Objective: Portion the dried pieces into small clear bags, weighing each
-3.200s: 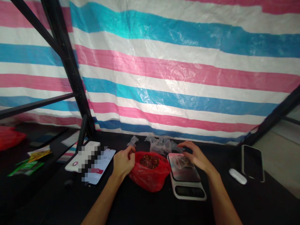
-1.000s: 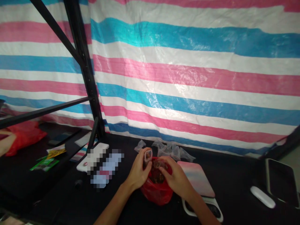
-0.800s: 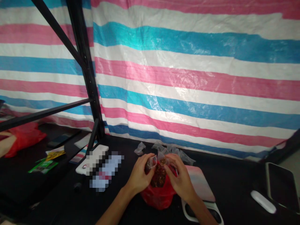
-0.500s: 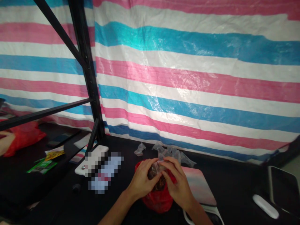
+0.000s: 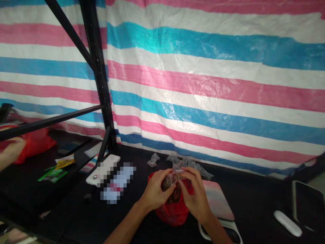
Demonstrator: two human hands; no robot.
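My left hand [image 5: 156,193] grips a small clear plastic bag [image 5: 173,179], its thumb and fingers curled around the left side. At the bag's top right, my right hand [image 5: 194,189] pinches the edge between thumb and fingers. Both hands are above an open red plastic bag [image 5: 175,215] holding dark brown, crumbly material [image 5: 174,197]. Whether some of that material is inside the clear bag, I cannot tell. Right of the red bag, partly under my right forearm, lies a scale with a silvery plate [image 5: 218,200].
Several crumpled clear bags [image 5: 200,168] lie behind my hands, with another clear bag [image 5: 153,159] to their left. A white phone-like object [image 5: 111,163] lies farther left. Dark-screened device [image 5: 308,205] and white oblong object [image 5: 287,223] are at right. A co-worker's hand [image 5: 14,150] touches a red bag [image 5: 38,142].
The view has shifted slightly, so most things sit farther right. My right fingers have moved a little at the clear bag's top edge. More of the co-worker's hand shows at left.
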